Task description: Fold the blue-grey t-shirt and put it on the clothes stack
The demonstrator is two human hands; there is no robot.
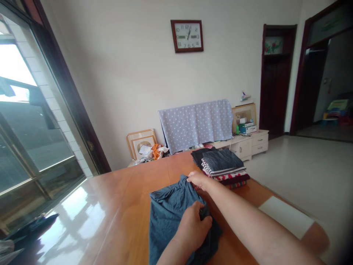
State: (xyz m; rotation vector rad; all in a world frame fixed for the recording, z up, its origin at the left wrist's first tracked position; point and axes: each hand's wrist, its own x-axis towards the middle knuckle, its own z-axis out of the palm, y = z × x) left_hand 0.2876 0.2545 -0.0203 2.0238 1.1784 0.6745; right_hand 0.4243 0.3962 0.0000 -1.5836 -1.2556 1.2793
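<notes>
Dark bundle [30, 232]: at the lower left, well to the left of both hands, beside a glossy patch of reflected light.
Desk [124, 206]: brown and shiny, spreading out left of the hands and beyond them.
Blue-grey garment [168, 217]: on the desk under the left hand, reaching out to its left; the cloth is wrinkled, its far edge running up to the right hand.
Left hand [193, 226]: nearer the body, thumb and fingers curled over the garment's right part; the fingertips are hidden, so whether they grip the cloth cannot be told.
Right hand [199, 180]: farther out, pinching the garment's far right corner between thumb and fingers.
Folded stack [224, 162]: just beyond and to the right of the right hand, dark, striped and red-patterned cloths piled flat.
White sheet [286, 215]: on the desk, to the right of the right forearm.
</notes>
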